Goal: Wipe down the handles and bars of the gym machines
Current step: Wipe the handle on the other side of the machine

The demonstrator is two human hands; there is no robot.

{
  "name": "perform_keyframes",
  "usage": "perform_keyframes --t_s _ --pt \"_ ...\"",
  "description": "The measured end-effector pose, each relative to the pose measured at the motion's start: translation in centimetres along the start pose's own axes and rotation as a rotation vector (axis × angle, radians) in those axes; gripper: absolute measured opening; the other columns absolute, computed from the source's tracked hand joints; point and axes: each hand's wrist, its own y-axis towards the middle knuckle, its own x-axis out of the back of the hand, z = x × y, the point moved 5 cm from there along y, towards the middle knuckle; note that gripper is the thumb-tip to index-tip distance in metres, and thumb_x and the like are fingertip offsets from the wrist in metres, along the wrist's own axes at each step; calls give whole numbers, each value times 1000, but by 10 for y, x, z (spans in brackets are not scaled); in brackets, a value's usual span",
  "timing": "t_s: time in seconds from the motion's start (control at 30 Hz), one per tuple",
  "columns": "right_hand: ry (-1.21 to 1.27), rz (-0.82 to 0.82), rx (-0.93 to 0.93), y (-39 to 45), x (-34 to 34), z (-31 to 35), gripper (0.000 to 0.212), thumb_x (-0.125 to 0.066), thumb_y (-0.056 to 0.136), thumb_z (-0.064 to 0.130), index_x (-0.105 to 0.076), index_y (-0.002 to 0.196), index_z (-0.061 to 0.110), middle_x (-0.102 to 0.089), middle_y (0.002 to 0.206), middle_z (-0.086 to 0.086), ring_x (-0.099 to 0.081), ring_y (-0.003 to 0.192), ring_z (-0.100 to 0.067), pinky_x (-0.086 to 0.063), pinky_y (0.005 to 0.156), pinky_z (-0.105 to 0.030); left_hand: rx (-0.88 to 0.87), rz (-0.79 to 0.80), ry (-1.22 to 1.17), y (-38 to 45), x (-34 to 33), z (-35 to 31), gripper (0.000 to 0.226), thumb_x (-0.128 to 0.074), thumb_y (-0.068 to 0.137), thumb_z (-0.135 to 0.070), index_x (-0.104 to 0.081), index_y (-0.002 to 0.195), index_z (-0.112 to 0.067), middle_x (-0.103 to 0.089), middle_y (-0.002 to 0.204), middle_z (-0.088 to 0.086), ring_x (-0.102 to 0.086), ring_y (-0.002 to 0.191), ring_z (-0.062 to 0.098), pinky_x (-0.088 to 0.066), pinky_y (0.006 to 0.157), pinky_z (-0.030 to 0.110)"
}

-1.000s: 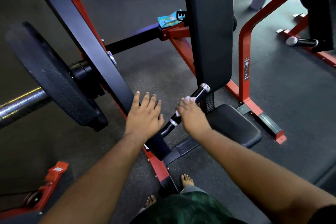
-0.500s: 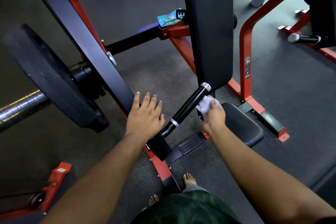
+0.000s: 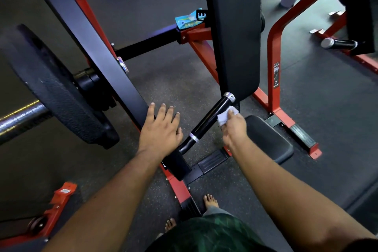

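Fingers of the left hand [image 3: 160,129] lie spread and flat against the black arm [image 3: 92,47] of the machine, holding nothing. The right hand [image 3: 234,127] pinches a white wipe [image 3: 224,116] against the upper side of the black handle [image 3: 210,118], above the seat [image 3: 272,141].

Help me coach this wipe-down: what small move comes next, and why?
Probably slide the right hand with the white wipe down the black handle toward its lower silver ring; the wipe sits near the top end, and the left hand braces the frame.
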Motion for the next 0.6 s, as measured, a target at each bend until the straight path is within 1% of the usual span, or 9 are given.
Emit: perform_keyframes --t_s 0.03,0.07,0.17,0.23,0.33,0.37,0.47,0.53,0.6 --pt "-35 34 -21 -9 0 -12 33 -35 111 12 -61 92 19 -61 72 2 -54 59 -5 -44 59 -20 1 -2 -2 0 0 0 60 -31 101 -48 -51 150 -20 -48 157 7 -37 147 30 -12 122 59" --pt "-65 63 -47 -17 1 -25 31 -34 111 10 -60 97 21 -61 76 0 -56 63 -6 -44 61 -20 1 -5 -4 0 0 -1 60 -32 101 -48 -52 149 -20 -49 156 8 -38 146 30 -12 122 59" --pt "-175 99 -98 -40 11 -62 27 -43 109 10 -62 120 25 -71 98 3 -69 95 -15 -54 90 -30 6 -15 -7 1 -1 -1 58 -35 100 -47 -56 146 -19 -52 152 8 -41 144 31 -14 122 59" --pt "-312 176 -121 -51 18 -79 21 -47 108 15 -68 111 17 -73 94 -3 -67 85 -15 -54 79 -29 8 -16 -12 0 -1 0 58 -36 99 -47 -57 146 -19 -53 152 8 -41 143 31 -14 122 59" --pt "-569 358 -164 -57 29 -83 29 -46 109 18 -72 105 7 -77 93 -12 -64 71 -16 -47 61 -25 5 -7 -1 0 -1 -1 59 -33 100 -47 -53 148 -19 -50 154 8 -39 145 31 -13 122 59" --pt "-622 342 -153 -53 32 -75 30 -45 109 19 -73 106 8 -77 95 -13 -63 70 -15 -46 59 -26 6 -6 -1 -1 0 -1 59 -33 100 -47 -53 148 -19 -51 154 8 -39 145 31 -13 122 59" --pt "-530 58 -47 -19 38 -33 30 -44 108 21 -71 99 13 -74 92 -9 -61 74 -16 -49 67 -30 9 -12 4 -1 -1 -1 58 -33 100 -47 -56 147 -19 -52 152 8 -41 144 31 -14 122 59" --pt "-385 36 72 -6 18 -6 33 -42 108 19 -65 86 14 -68 80 -5 -58 71 -15 -47 67 -27 5 -15 10 -1 1 -1 58 -34 101 -47 -55 147 -19 -52 153 8 -40 144 31 -14 122 59" --pt "-235 27 96 -6 3 0 36 -41 107 11 -59 76 16 -62 62 -3 -52 60 -14 -45 68 -29 6 -5 10 -1 1 -1 59 -33 102 -47 -53 148 -19 -50 154 8 -39 145 31 -13 122 59"
